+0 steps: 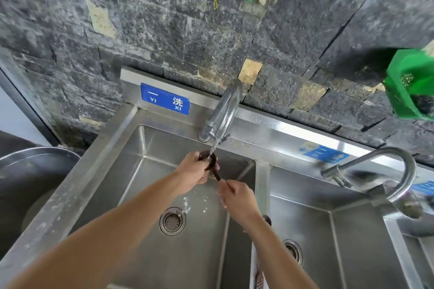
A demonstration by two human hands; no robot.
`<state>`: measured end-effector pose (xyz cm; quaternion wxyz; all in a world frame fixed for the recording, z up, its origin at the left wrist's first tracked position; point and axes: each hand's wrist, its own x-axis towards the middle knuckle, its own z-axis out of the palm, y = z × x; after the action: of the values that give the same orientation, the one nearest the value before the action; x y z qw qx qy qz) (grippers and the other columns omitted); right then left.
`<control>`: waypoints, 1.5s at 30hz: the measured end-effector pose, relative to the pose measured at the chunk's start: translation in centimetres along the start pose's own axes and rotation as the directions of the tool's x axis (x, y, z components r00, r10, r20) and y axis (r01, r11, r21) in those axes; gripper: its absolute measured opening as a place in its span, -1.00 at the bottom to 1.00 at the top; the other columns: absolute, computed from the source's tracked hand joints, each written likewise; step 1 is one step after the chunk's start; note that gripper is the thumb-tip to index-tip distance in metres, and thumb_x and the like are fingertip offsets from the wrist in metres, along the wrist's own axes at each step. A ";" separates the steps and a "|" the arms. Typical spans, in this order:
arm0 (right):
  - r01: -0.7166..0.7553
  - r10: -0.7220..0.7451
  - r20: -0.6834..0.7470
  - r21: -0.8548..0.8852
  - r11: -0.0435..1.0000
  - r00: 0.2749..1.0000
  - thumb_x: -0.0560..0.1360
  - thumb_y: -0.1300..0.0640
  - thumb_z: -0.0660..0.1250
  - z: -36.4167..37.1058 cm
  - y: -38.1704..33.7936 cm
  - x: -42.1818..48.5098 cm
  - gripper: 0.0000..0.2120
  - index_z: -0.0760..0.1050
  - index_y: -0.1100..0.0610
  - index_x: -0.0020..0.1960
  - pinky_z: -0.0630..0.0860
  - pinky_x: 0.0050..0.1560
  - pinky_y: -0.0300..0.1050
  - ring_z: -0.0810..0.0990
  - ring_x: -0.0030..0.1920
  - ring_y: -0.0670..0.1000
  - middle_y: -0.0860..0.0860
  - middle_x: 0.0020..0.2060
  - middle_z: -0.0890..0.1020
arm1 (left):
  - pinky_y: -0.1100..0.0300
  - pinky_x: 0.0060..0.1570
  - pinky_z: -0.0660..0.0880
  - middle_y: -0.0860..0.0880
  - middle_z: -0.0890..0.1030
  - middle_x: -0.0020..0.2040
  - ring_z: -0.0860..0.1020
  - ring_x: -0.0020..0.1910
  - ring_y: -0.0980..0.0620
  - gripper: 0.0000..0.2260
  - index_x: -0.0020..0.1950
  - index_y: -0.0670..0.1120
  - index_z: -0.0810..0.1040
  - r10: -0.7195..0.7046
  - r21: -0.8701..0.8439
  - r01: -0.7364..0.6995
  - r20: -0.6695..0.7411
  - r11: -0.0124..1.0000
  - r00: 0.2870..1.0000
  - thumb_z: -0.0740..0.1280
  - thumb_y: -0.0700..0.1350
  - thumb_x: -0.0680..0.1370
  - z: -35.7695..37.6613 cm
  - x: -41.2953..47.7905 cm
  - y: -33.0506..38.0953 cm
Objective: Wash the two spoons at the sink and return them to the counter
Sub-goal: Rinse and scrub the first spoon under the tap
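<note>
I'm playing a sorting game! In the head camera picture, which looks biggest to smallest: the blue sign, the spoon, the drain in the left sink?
1. blue sign
2. spoon, partly hidden by the left hand; drain looks about the same, so no ranking.

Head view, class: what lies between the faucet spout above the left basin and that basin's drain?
In the head view, a water stream falls from the faucet onto a dark spoon held by the left hand and right hand; below lies bare wet basin floor to the drain.
</note>
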<state>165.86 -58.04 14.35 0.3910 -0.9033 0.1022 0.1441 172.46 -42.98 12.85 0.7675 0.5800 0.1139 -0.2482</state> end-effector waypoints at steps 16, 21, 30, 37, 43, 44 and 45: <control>0.080 -0.115 -0.096 -0.312 0.947 0.989 0.57 -0.21 0.19 -3.0 -0.5 0.3 -0.58 0.56 0.10 -0.19 0.47 -0.29 -0.04 0.52 -0.31 0.10 -0.03 -0.47 0.47 | 0.24 -0.51 0.19 -0.20 0.57 -0.12 0.35 -0.49 0.05 -0.61 0.04 -0.21 0.49 -0.115 -0.143 0.123 0.063 0.982 0.991 -0.06 -0.49 0.52 0.2 -1.1 1.8; 0.066 -0.125 -0.154 -0.341 0.938 0.980 0.56 -0.24 0.16 -3.7 -0.8 -0.1 -0.58 0.49 0.06 -0.22 0.41 -0.33 -0.09 0.49 -0.33 0.07 -0.04 -0.42 0.50 | 0.22 -0.47 0.20 -0.19 0.59 -0.15 0.40 -0.48 0.05 -0.71 0.04 -0.22 0.50 -0.099 -0.138 0.116 0.121 0.984 0.988 0.02 -0.43 0.58 -0.1 -1.0 1.9; 0.026 -0.313 -0.425 -0.559 0.829 0.849 0.56 -0.09 0.28 -3.1 -0.9 -1.4 -0.77 0.64 -0.02 -0.14 0.31 0.10 0.06 0.44 0.09 0.15 -0.07 -0.08 0.63 | 0.36 -0.64 0.19 -0.01 0.43 -0.44 0.31 -0.69 0.17 -0.80 -0.10 0.11 0.41 0.080 0.409 -0.027 -0.112 0.912 0.990 0.10 0.00 0.69 1.2 -1.5 0.3; 0.197 -0.280 -0.468 -0.219 0.956 0.838 0.54 0.02 0.33 -0.1 -1.8 -2.0 -0.74 0.59 0.15 0.14 0.49 0.04 0.01 0.52 0.03 0.14 0.05 -0.05 0.65 | 0.34 -0.66 0.07 -0.04 0.37 -0.43 0.16 -0.60 0.13 -0.82 -0.14 -0.08 0.33 -0.199 -0.316 0.174 -0.047 0.933 0.979 0.06 -0.26 0.62 1.4 -1.2 0.8; -0.056 0.148 -0.183 0.433 0.900 0.972 0.56 -0.20 0.22 0.2 -4.2 0.5 -0.68 0.49 0.06 -0.06 0.41 -0.21 -0.26 0.56 -0.22 -0.04 -0.08 -0.26 0.58 | 0.30 -0.62 0.10 0.02 0.37 -0.53 0.24 -0.62 0.13 -0.77 -0.17 -0.10 0.41 -0.041 -0.136 0.024 -0.123 0.990 0.992 0.17 -0.10 0.67 2.5 -1.5 0.2; -0.049 0.148 -0.189 0.446 0.894 0.971 0.58 -0.15 0.20 0.1 -4.6 0.9 -0.65 0.43 0.08 -0.22 0.38 -0.31 -0.22 0.48 -0.38 -0.04 -0.06 -0.39 0.52 | 0.30 -0.62 0.09 0.02 0.37 -0.54 0.23 -0.63 0.13 -0.75 -0.19 -0.11 0.41 -0.001 -0.104 -0.013 -0.136 0.994 0.991 0.18 -0.10 0.67 2.6 -1.6 0.0; -0.047 0.145 -0.183 0.457 0.888 0.972 0.60 -0.09 0.19 -0.1 -5.0 1.2 -0.62 0.39 0.11 -0.30 0.36 -0.35 -0.17 0.40 -0.46 -0.03 -0.02 -0.46 0.47 | 0.29 -0.61 0.09 0.01 0.38 -0.53 0.23 -0.63 0.13 -0.75 -0.20 -0.12 0.42 0.036 -0.077 -0.048 -0.155 0.996 0.987 0.18 -0.12 0.67 2.7 -1.6 -0.1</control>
<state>168.51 -54.80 17.37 0.5684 -0.7922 0.2186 0.0387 170.70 -45.11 14.32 0.7842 0.5683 0.1703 -0.1816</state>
